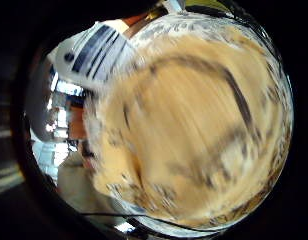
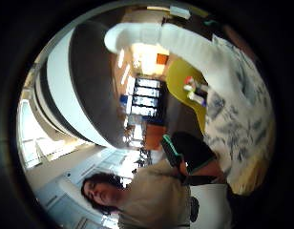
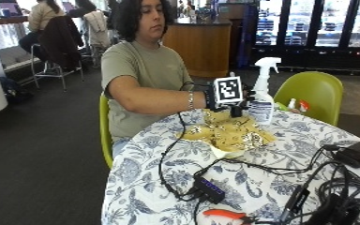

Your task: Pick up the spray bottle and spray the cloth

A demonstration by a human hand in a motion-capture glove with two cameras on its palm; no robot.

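Observation:
In the outside view a white spray bottle [image 3: 262, 93] with a dark label stands upright at the far edge of a yellow patterned cloth [image 3: 230, 132]. My gloved right hand [image 3: 214, 101] reaches across the cloth and its fingers wrap the bottle's near side at label height. Whether the bottle's base touches the table is unclear. The little finger side palm view is filled by the cloth [image 1: 194, 130], with the bottle's label [image 1: 94, 50] beside it. The bottle's white head and neck [image 2: 185, 43] run close past the thumb side palm view.
The round table carries a blue floral tablecloth [image 3: 161, 159]. Black cables, a black hub [image 3: 210, 189], orange-handled pliers [image 3: 227, 214] and a black device [image 3: 358, 153] lie on its near half. A green chair [image 3: 311, 91] stands behind the bottle.

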